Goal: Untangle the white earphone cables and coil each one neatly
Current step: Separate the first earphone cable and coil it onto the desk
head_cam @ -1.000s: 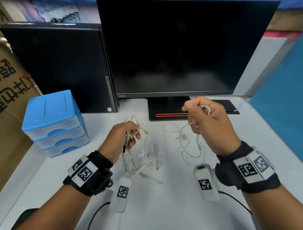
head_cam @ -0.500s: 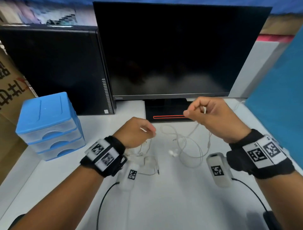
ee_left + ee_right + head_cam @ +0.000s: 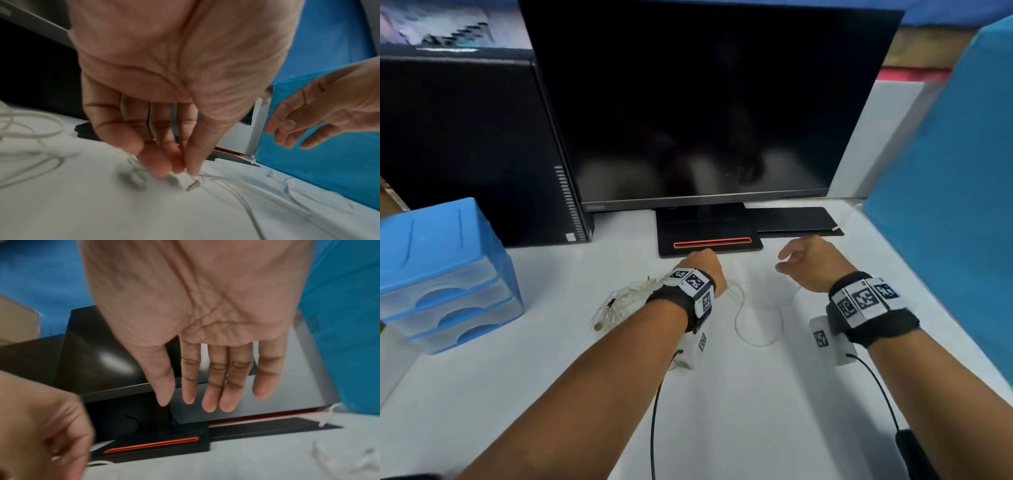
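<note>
One white earphone cable (image 3: 758, 320) lies in a loose loop on the white table (image 3: 756, 428) between my hands. A second, tangled bundle (image 3: 619, 301) lies to the left of my left wrist. My left hand (image 3: 705, 263) is down at the table in front of the monitor stand. In the left wrist view its thumb and fingers (image 3: 179, 167) pinch the loose cable (image 3: 236, 183) right by its metal plug (image 3: 193, 186). My right hand (image 3: 787, 260) hovers to the right, fingers (image 3: 207, 394) straight, holding nothing.
A black monitor (image 3: 705, 102) on a stand base (image 3: 709, 240) with a red stripe is just behind my hands. A black computer tower (image 3: 465, 154) and a blue drawer unit (image 3: 441, 274) stand at the left. A blue partition (image 3: 945, 205) borders the right.
My right hand has let go of the cable and come down with its fingers spread. My left hand has left the tangled bundle on the table and moved right to the loose cable.
</note>
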`<action>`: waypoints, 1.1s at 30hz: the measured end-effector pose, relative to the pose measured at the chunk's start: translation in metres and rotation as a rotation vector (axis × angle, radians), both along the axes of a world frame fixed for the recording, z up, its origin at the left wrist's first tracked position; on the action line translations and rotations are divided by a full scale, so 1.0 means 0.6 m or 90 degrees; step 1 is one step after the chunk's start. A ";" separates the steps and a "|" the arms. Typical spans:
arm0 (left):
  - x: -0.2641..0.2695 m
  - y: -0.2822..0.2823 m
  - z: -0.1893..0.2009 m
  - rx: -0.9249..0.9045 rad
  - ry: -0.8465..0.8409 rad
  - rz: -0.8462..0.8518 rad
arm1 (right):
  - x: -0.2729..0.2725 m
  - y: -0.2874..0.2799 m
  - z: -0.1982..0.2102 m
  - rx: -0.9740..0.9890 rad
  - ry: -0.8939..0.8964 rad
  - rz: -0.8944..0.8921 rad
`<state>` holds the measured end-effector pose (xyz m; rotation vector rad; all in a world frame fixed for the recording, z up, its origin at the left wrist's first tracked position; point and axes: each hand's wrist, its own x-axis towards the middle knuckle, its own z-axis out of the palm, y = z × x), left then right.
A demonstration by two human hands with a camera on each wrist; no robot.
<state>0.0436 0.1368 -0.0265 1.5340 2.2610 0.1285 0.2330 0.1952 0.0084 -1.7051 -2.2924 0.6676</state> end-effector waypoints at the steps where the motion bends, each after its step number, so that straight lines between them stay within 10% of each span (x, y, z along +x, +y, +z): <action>1: 0.002 0.001 0.004 0.013 -0.005 -0.011 | -0.012 -0.004 -0.005 -0.008 0.011 0.025; 13: 0.010 -0.012 -0.014 -0.054 0.063 -0.114 | -0.087 -0.002 -0.065 -0.018 -0.193 0.039; 23: -0.047 -0.080 0.060 0.237 -0.306 -0.094 | -0.098 -0.076 -0.005 0.050 0.351 0.225; 33: -0.092 -0.217 0.058 0.260 -0.640 0.028 | -0.141 -0.147 0.021 0.180 0.385 0.237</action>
